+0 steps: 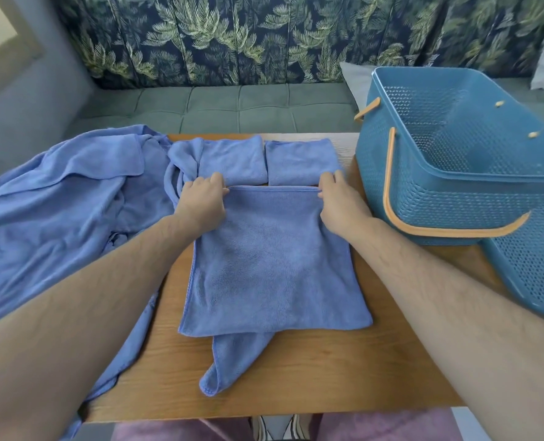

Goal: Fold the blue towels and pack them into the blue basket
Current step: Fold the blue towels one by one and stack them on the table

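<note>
blue terry cloth, a half-folded blue towel (274, 265), lies flat on the wooden table (312, 377) between the two forearms. left hand (204, 205): fingers curled, pinching the far left corner of the blue towel. right hand (340, 205): fingers curled, pinching the far right corner of the same edge. that edge runs straight from one hand to the other. a lower layer of the towel sticks out from under the near edge, toward the person, and ends in a rounded corner.

just beyond the left hand lies a first folded towel (235, 160). just beyond the right hand lies a second folded towel (299, 160). the two sit side by side, nearly touching.

outboard of the left hand, a heap of loose towels (57, 202) spreads past the table's left edge. outboard of the right hand stands the blue basket (455, 173), with perforated walls and an orange handle (389, 173) folded down on the side facing the hand. a flat perforated blue panel (531, 265) lies partly under the basket, nearer the person than the right hand.

beyond both hands, past the table, is a grey-green sofa seat (232, 106) with a leaf-print back (232, 33).
</note>
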The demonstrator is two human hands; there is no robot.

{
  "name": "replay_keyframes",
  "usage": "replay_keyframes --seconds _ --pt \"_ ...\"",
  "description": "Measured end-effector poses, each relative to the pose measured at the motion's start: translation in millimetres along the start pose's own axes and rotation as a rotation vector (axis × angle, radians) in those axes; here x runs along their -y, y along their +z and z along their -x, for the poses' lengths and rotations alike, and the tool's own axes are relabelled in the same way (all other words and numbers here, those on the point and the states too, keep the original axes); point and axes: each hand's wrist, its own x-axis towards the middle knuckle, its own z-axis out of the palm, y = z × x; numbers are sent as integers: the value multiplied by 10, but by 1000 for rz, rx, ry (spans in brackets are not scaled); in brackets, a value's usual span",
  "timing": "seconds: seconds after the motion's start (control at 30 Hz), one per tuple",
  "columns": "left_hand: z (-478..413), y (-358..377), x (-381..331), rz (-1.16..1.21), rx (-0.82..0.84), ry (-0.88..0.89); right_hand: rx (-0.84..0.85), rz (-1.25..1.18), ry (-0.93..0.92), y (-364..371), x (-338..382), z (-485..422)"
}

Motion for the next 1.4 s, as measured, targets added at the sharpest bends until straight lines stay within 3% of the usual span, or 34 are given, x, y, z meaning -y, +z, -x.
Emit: replay_keyframes --seconds 0.13,0.3,0.53,0.83,0.97,1.1,1.27,1.4 --pt "20 -223 2 195 -30 2 1 -6 -27 -202 48 58" --pt "104 -595 37 266 -46 99 -8 -57 -24 -496 65 159" --pt "325 -1113 159 134 70 248 -68 -100 -75 -1030 120 333" --pt "680 -1662 236 104 -73 258 -47 -127 -156 -1756 268 660" --pt "841 -2015 144 208 -189 283 -132 -148 -203 -2070 260 802" --pt "1073 -2391 8 377 -259 164 -197 -280 -187 -2436 265 1019" --pt "1281 -2795 -121 606 -260 97 -143 -388 -179 -2766 291 1172" --pt "1422 -3078 -152 743 -268 184 -131 -530 -214 -3073 346 1364"
